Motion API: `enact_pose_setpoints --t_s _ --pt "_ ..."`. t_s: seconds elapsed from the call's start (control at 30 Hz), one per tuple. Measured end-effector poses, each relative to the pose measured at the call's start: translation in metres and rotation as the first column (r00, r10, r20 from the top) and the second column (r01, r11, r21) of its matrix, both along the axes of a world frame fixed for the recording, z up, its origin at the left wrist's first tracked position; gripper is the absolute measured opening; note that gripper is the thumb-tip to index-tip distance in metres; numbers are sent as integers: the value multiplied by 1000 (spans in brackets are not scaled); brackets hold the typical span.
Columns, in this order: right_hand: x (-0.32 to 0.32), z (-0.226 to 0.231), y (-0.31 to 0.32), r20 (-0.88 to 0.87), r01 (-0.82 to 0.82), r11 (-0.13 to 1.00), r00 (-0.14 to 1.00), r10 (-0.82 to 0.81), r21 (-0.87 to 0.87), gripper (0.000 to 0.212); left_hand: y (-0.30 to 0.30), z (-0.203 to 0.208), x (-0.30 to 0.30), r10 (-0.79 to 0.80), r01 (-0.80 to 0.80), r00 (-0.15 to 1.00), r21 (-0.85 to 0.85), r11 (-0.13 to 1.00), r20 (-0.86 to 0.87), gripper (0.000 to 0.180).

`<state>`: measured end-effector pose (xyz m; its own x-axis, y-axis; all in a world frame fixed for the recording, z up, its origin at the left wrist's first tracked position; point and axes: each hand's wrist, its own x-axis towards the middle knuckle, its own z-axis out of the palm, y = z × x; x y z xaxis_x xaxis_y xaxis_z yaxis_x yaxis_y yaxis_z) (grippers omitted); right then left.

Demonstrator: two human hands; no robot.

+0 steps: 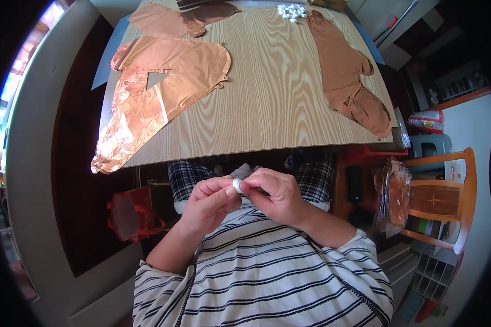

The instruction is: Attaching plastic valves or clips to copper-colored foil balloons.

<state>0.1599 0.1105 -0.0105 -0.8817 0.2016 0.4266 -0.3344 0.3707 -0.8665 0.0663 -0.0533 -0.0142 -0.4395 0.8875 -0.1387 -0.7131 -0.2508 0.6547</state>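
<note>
While the person sits with legs under the wood-grain tabletop, seen here from the head camera, both hands meet in front of the striped shirt. The left hand pinches a small white roll between thumb and forefinger, and the right hand, fingers curled in, grips its other side. It looks like wound ribbon, though it is too small for me to be sure. The roll is held over the lap, short of the tabletop's near edge.

Up on the wood, a flat copper-coloured foil balloon lies at the left, one end reaching over the near corner; a second foil balloon lies just beyond it, and a third foil balloon stretches along the right side. Near that one's far end sits a cluster of small white pieces. Off to the right, a clear plastic packet with copper-coloured contents is by a wooden chair.
</note>
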Motion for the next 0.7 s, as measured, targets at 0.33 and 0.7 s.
enact_pose_setpoints --t_s 0.33,0.7 --pt "-1 -2 9 -276 257 862 950 -144 436 16 1 -18 15 64 -59 997 -151 987 34 17" --pt "7 -11 25 58 -299 951 951 304 -80 31 -6 -14 13 -27 36 998 -156 987 59 14"
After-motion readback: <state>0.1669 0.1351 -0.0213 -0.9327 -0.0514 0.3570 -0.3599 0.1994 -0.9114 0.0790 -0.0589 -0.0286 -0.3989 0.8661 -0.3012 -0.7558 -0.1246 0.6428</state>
